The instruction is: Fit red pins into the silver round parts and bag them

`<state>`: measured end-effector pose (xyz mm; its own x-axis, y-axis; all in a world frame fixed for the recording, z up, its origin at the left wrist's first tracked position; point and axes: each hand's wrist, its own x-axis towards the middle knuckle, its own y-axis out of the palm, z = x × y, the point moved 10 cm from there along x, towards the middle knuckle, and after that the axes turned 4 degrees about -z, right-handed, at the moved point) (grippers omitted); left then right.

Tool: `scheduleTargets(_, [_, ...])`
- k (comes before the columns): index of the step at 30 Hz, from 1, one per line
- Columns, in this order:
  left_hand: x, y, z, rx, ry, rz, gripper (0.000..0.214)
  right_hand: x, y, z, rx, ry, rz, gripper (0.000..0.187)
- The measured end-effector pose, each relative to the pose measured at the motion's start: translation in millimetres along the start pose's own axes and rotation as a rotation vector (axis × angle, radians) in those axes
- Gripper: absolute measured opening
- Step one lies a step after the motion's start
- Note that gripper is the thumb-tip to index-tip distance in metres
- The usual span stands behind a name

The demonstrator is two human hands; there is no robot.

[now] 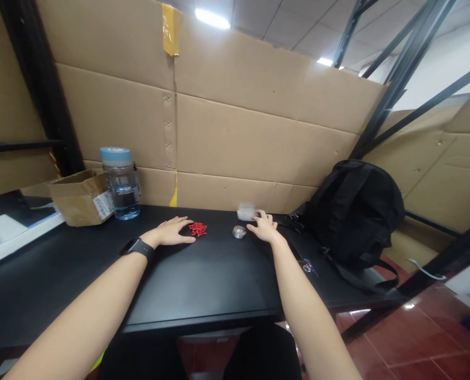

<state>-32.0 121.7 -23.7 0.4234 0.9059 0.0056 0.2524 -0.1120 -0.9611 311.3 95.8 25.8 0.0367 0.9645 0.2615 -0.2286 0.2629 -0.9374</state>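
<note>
A small pile of red pieces [198, 228], too small to name, lies on the black tabletop [203, 285]. My left hand [174, 231] rests flat on the left of the pile, thumb and fingers spread beside it. On the right, my right hand [264, 227] has its fingers apart and slightly curled. Close to its thumb sits a small round, shiny, clear-and-silver container [239, 232]. Behind that, at my right fingertips, is a whitish translucent box [246, 212], blurred; whether the fingers touch it I cannot tell.
A water bottle with a blue lid [120, 184] and an open cardboard box [80, 200] stand at the back left. On the right are a black backpack [357, 211] and a small keyring-like item [308, 267]. Cardboard panels [235, 137] wall off the back.
</note>
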Motion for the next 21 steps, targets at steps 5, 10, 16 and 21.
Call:
scheduleTargets(5, [-1.8,-0.7,-1.6,-0.003,-0.001,0.013,0.111,1.6,-5.9,9.4,0.025,-0.063,-0.019,0.043])
scheduleTargets(10, [-2.7,-3.6,-2.4,-0.028,0.010,-0.004,0.110,0.0,-12.6,33.1,0.026,-0.200,-0.053,0.043])
scheduleTargets(16, [-2.9,-7.0,-2.1,-0.071,0.022,-0.035,0.107,-2.9,-0.6,39.8,-0.027,-0.185,0.027,0.040])
scheduleTargets(21, [-2.7,-7.1,-1.3,-0.080,0.022,-0.039,0.106,-3.1,7.1,29.1,-0.037,-0.121,0.097,0.044])
